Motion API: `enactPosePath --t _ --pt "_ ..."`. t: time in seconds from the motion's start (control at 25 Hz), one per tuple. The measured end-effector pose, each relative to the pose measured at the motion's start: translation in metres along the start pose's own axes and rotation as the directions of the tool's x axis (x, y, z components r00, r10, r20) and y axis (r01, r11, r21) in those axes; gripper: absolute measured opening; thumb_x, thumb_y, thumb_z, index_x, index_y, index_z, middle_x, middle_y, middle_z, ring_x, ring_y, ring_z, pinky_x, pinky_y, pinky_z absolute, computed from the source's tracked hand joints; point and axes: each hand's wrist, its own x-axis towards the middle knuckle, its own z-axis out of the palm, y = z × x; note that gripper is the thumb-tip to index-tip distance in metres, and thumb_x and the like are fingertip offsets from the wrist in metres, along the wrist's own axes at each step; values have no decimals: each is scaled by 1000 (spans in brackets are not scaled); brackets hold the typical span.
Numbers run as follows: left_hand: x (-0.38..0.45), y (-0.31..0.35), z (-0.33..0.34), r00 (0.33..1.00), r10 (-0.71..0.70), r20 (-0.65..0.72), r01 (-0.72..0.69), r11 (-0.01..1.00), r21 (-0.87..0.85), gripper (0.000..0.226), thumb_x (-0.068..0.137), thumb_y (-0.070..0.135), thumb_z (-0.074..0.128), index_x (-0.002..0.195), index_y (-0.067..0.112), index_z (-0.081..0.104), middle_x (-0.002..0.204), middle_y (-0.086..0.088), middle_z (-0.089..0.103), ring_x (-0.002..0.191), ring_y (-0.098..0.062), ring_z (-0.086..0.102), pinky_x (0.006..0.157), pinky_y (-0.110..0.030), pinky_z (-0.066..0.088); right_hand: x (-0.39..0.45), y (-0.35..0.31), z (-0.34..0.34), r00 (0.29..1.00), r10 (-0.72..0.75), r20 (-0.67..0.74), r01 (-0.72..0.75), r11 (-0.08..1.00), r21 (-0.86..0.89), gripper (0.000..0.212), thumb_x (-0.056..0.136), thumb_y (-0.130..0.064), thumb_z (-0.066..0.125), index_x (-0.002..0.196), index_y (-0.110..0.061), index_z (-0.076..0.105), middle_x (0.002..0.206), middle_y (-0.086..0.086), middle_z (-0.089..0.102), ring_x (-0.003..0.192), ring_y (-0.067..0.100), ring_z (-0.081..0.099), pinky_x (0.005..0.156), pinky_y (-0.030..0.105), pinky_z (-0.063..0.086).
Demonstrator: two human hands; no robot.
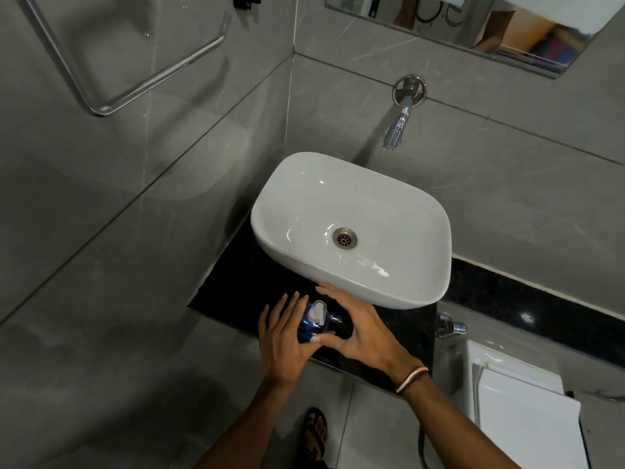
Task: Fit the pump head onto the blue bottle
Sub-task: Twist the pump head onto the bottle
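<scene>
Dim bathroom, pretty murky overall

Light is coming from above, bouncing glare off the white basin (351, 211) and the chrome tap (399, 120), while the black counter (236, 289) is swallowing detail. Soft shadows are smearing across the grey wall tiles (135, 231). Wide-angle lens is bending the edges, and the mirror (473, 25) up top is looking blurry.

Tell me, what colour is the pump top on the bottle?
White, on the pump head, seen in the head view.
</scene>
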Motion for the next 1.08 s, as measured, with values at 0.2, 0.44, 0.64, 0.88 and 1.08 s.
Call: enactPosePath --t 0.2,0.44,0.64,0.88,1.08 --pt "-1 2 -2 999 3 -33 -4 1000 -17 81 67 65 73 131 18 61 134 -5 66 128 -25 57 108 -53 38 0 -7 -9 1000 -19 8 20 998 -65 51 90 -23 82 138 -11 66 143 3 67 137 12 58 119 30 45" --pt "-2 4 -5 1000 -1 -31 1 1000 -8 80 66 62 75 131 17 64 133 -4 67 126 -24 58 105 -55 42 3 -9 -2 996 -15 -91 4 993 -120 52 83 -30 88 130 -12 72 132 3 74 127 3 58 114 29 49" --pt "0 9 -10 1000 -16 -5 16 999 -43 81 70 65 67 136 17 59 127 -4 70 115 -24 65 98 -50 49 -6 8 0 986 121 -110 -119 993 26 72 77 -51 85 139 -21 64 136 -7 69 128 2 62 111 19 48" --pt "-15 9 -14 973 -217 78 230 944 -237 93 59 52 90 138 14 57 127 -7 70 113 -23 67 86 -37 59 -3 34 21 903 420 92 -418 809 413 38 99 -15 72 136 -11 67 127 19 74 123 28 70 108 46 57" --pt "2 -15 -31 959 -273 80 284 930 -233 81 62 47 90 134 24 62 125 4 72 113 -15 67 87 -32 57 32 20 44 898 427 104 -420 764 489 35 98 -15 73 133 -9 69 102 1 74 117 28 72 97 37 63"
